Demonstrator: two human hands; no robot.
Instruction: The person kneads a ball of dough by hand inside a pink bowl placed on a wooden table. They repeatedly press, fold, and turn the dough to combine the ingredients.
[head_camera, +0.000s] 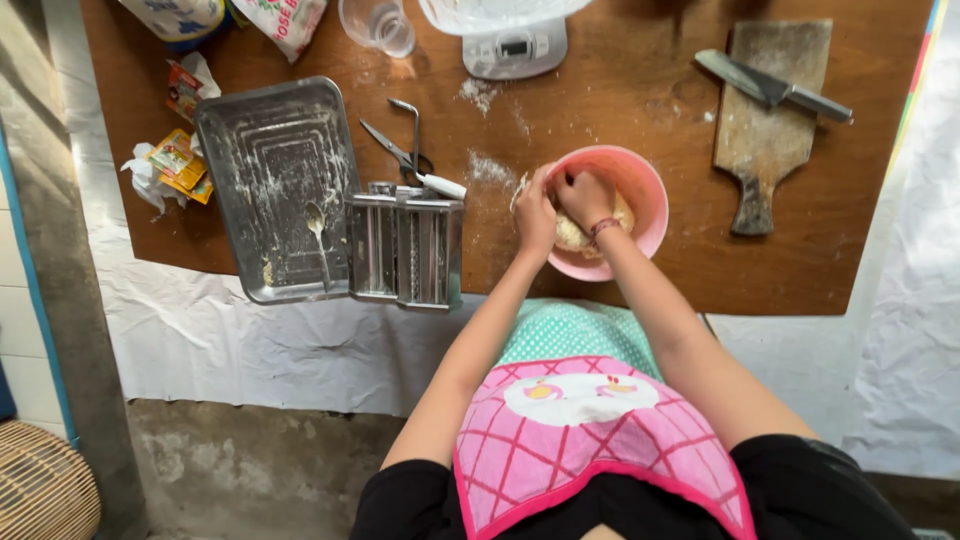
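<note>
You have both hands in the pink bowl (640, 190) near the counter's (620, 90) front edge, left hand (537, 212) and right hand (585, 196) each with its grip curled onto the pale dough (572, 234), already one lump, with flour spilled alongside and the pasta roller (405, 248) unused.

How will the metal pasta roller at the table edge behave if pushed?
The boxy silver metal pasta roller likely feels heavy and rigid, so it should slide rather than tip. It sits at the brown table edge, partly overhanging, so an outward push could drop it.
</note>
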